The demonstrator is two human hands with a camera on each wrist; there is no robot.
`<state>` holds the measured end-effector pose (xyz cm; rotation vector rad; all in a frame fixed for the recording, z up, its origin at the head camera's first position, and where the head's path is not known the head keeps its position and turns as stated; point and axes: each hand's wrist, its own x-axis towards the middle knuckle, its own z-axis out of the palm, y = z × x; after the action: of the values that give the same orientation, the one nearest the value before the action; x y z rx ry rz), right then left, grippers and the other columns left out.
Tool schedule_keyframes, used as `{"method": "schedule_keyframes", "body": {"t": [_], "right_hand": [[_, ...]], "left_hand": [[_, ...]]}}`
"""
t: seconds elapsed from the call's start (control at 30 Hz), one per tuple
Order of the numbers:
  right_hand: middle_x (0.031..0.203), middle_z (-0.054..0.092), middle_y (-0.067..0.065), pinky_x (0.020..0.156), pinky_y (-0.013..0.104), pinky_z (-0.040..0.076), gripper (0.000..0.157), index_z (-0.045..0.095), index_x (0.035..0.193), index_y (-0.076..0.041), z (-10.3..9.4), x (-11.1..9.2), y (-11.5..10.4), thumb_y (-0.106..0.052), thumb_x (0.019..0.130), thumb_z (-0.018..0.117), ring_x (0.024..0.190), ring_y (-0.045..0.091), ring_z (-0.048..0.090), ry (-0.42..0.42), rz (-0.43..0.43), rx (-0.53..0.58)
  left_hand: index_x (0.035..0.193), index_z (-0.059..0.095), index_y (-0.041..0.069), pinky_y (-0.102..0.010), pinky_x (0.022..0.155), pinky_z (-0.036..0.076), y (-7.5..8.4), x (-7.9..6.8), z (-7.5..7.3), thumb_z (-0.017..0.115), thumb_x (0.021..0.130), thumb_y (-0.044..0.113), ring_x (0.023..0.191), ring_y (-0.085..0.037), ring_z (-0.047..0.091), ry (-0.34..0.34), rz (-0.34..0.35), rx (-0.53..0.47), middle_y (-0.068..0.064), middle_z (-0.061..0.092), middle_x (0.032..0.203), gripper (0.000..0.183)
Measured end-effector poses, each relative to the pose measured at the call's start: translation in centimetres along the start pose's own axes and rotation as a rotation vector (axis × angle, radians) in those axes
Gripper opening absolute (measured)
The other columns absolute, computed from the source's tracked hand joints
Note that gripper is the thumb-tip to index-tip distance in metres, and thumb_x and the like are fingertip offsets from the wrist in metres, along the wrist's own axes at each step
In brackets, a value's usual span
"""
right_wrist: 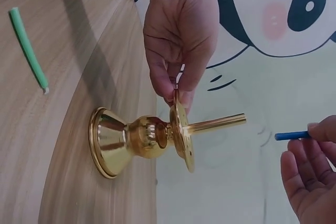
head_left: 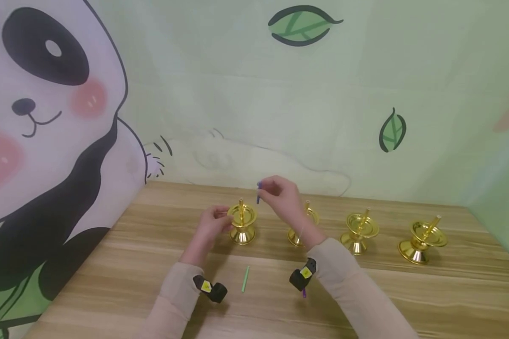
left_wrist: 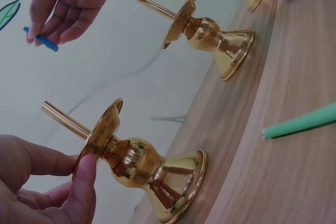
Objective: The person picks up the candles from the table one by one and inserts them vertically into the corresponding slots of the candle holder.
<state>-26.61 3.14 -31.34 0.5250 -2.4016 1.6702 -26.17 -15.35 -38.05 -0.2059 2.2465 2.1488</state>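
My left hand (head_left: 211,227) pinches the rim of the dish on the leftmost gold candle holder (head_left: 242,234), thumb and fingers on either side. This holder stands upright on the table, its thin tube (right_wrist: 220,123) rising from the dish. Above and to the right of that tube, my right hand (head_left: 285,197) pinches a short blue candle (right_wrist: 290,136) between thumb and fingers. The candle and the tube are apart. In front of the holder, a green candle (head_left: 245,279) with a pale wick end lies on the table.
More gold candle holders stand in a row to the right: one (head_left: 296,238) partly behind my right forearm, another (head_left: 354,246), and one at the far right (head_left: 416,254). A purple candle (head_left: 304,293) lies mostly hidden under my right wrist camera. A panda-printed backdrop (head_left: 220,94) closes off the wooden table's (head_left: 123,282) back.
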Motion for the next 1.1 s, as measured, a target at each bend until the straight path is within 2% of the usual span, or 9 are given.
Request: {"method": "schedule_keyframes", "body": {"t": [0.37,0.63,0.93,1.1], "right_hand": [[0.102,0.068,0.018,0.083,0.031,0.057,0.018,0.063,0.103,0.003,2.2,1.1,0.4,-0.005,0.087,0.066,0.091,0.025,0.065,-0.009,-0.006,0.108],[0.100,0.067,0.022,0.080,0.029,0.058,0.018,0.063,0.102,0.007,3.4,2.1,0.9,-0.002,0.086,0.066,0.087,0.021,0.065,0.017,0.001,0.201],[0.099,0.066,0.022,0.080,0.029,0.058,0.015,0.062,0.099,0.008,3.9,2.4,1.5,0.001,0.086,0.065,0.087,0.021,0.065,0.050,0.035,0.208],[0.101,0.067,0.021,0.084,0.031,0.057,0.016,0.062,0.101,0.006,3.9,2.5,1.5,-0.002,0.087,0.064,0.091,0.028,0.065,0.030,-0.027,0.091]], "left_hand": [[0.127,0.046,-0.012,-0.030,0.085,0.056,0.0,0.1,-0.1,0.054,0.090,-0.007,0.076,-0.011,0.057,-0.006,-0.017,0.009,-0.027,0.053,0.118,0.039],[0.125,0.047,-0.015,-0.025,0.077,0.058,-0.1,0.1,-0.1,0.053,0.090,-0.007,0.072,-0.009,0.057,-0.005,0.014,0.014,-0.029,0.054,0.116,0.036],[0.126,0.044,-0.016,-0.016,0.068,0.055,-0.1,0.0,0.1,0.053,0.091,-0.007,0.072,-0.009,0.058,-0.016,0.013,-0.003,-0.030,0.053,0.117,0.038],[0.128,0.042,-0.015,-0.014,0.068,0.055,0.0,-0.1,-0.1,0.052,0.091,-0.007,0.073,-0.009,0.057,-0.021,-0.001,-0.010,-0.030,0.051,0.119,0.039]]}}
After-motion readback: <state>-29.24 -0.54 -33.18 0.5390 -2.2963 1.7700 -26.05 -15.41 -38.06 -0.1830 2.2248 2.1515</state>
